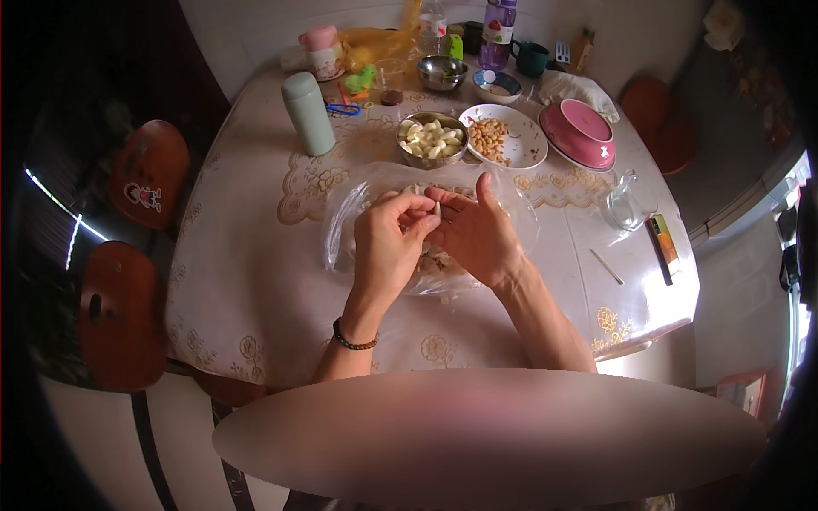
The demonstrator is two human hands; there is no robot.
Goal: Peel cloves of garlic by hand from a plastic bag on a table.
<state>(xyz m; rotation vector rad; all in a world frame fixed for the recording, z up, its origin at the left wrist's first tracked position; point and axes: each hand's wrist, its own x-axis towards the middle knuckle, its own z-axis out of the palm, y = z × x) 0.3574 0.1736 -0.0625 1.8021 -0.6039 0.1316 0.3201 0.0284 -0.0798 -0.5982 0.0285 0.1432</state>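
Observation:
My left hand (391, 235), with a beaded bracelet (355, 343) on its wrist, pinches a small pale garlic clove (438, 209) between thumb and fingertips. My right hand (479, 233) is turned palm up beside it, thumb raised and apart; its bent fingertips come close to the clove, and contact is hard to tell. Both hands are above a clear plastic bag (345, 220) spread on the table, with papery garlic skins (438, 260) in it, partly hidden by my hands. Beyond the bag stands a steel bowl (431, 158) filled with peeled garlic cloves (433, 137).
A white plate (527, 144) of peanuts (489, 137) sits beside the steel bowl, near an upturned pink bowl (585, 128). A green flask (308, 115) stands at left. On the right are a glass pitcher (629, 207), a thin stick (607, 266) and a phone (663, 246).

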